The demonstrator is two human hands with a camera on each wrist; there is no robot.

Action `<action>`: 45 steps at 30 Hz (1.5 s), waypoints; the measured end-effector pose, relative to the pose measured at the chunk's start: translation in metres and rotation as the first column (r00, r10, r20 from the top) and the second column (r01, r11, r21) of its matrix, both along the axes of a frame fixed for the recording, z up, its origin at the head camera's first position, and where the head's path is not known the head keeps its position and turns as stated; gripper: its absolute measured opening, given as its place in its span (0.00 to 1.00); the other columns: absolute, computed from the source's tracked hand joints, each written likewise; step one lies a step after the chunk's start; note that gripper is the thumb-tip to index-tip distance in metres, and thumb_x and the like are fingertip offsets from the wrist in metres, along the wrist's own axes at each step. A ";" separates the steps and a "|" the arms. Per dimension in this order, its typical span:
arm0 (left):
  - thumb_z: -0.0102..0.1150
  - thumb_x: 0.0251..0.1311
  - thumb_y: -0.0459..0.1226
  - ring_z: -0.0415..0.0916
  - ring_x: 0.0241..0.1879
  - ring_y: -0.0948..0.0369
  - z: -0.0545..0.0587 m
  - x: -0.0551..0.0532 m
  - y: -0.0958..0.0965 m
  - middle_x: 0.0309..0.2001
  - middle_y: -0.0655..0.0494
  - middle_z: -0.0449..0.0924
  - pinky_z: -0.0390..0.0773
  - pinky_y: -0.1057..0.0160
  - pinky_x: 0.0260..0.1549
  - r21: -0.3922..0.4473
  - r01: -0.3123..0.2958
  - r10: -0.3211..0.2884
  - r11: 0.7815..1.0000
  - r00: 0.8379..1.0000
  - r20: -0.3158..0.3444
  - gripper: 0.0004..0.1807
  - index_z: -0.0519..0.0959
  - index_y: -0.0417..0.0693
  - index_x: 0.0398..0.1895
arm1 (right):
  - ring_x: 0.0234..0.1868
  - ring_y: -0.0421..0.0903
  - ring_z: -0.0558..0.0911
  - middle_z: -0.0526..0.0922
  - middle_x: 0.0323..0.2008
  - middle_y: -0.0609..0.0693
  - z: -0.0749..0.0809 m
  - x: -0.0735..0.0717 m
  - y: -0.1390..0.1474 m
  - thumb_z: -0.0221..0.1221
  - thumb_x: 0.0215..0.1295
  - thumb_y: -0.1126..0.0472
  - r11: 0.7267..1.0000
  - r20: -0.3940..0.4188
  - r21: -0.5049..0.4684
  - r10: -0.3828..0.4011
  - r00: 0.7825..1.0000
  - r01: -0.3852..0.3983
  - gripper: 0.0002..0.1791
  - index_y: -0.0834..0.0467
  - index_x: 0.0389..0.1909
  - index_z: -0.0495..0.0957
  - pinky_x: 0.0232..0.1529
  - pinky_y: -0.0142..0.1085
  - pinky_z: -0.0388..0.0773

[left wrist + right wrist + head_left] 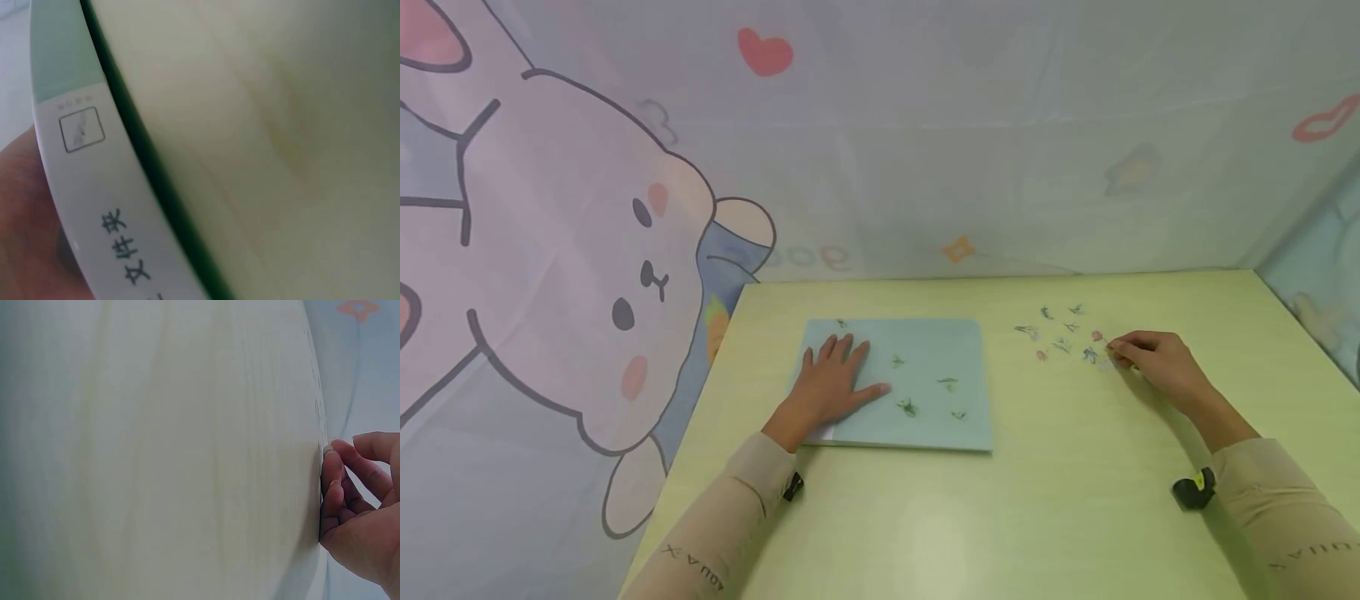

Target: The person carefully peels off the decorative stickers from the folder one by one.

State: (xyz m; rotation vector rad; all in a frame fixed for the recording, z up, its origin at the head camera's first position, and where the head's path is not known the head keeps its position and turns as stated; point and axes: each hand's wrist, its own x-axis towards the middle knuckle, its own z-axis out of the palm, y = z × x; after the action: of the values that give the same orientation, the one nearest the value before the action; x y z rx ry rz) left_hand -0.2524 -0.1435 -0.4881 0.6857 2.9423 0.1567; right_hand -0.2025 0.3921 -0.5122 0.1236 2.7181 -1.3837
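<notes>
My left hand (pixel 831 392) lies with fingers spread over the left part of a pale green file folder (pixel 940 346). Its white spine label (pixel 87 169), with printed characters, shows large in the left wrist view. Several small green leafy sprigs (pixel 907 407) are scattered over the cover. On the right of the table, my right hand (pixel 1157 367) pinches the stem of a small pink flower (pixel 1097 336) between its fingertips. Just left of these fingers lies a loose group of small bluish sprigs (pixel 1062 344) and another pink flower (pixel 1041 355).
The pale yellow-green table (pixel 940 517) ends at the back against a hanging cloth (pixel 887 167) printed with hearts and a large cartoon animal. A black device (pixel 1193 489) with a yellow-green patch sits beside the right sleeve, and a small black one (pixel 793 486) beside the left sleeve.
</notes>
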 end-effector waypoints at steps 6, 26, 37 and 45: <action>0.47 0.69 0.74 0.43 0.83 0.39 -0.001 0.002 -0.002 0.84 0.41 0.49 0.48 0.27 0.74 -0.005 -0.016 0.016 1.000 1.000 0.003 0.53 0.56 0.52 0.86 | 0.46 0.43 0.79 0.84 0.52 0.57 0.001 -0.003 -0.003 0.53 0.82 0.40 1.000 -0.002 0.008 0.000 1.000 0.000 0.32 0.66 0.63 0.80 0.41 0.35 0.76; 0.44 0.70 0.75 0.37 0.84 0.38 -0.006 0.003 0.010 0.86 0.43 0.42 0.47 0.27 0.74 -0.055 -0.016 0.019 0.998 0.999 0.046 0.53 0.52 0.55 0.88 | 0.50 0.53 0.80 0.83 0.53 0.60 0.029 -0.010 -0.076 0.54 0.82 0.42 0.995 -0.129 -0.092 0.013 0.992 -0.025 0.30 0.65 0.61 0.80 0.47 0.38 0.80; 0.45 0.70 0.74 0.37 0.84 0.39 -0.008 0.004 0.012 0.86 0.44 0.42 0.47 0.27 0.75 -0.035 -0.014 0.015 0.999 0.999 0.042 0.52 0.52 0.57 0.88 | 0.51 0.63 0.82 0.85 0.50 0.63 0.038 -0.029 -0.152 0.58 0.81 0.45 0.975 -0.232 -0.095 0.177 0.956 -0.203 0.24 0.61 0.59 0.83 0.43 0.38 0.80; 0.44 0.69 0.75 0.39 0.84 0.39 -0.004 0.008 0.009 0.86 0.45 0.43 0.47 0.27 0.75 -0.037 -0.020 0.022 0.999 0.999 0.040 0.52 0.52 0.58 0.88 | 0.47 0.52 0.83 0.86 0.48 0.54 0.039 -0.033 -0.194 0.62 0.79 0.49 0.960 -0.269 -0.083 0.236 0.934 -0.267 0.19 0.59 0.58 0.84 0.45 0.41 0.80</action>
State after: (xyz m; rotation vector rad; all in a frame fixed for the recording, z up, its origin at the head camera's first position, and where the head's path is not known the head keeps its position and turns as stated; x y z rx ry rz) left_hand -0.2446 -0.1347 -0.4921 0.6392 2.9074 0.1172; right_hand -0.2358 0.1984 -0.4730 -0.4284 2.7116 -1.5709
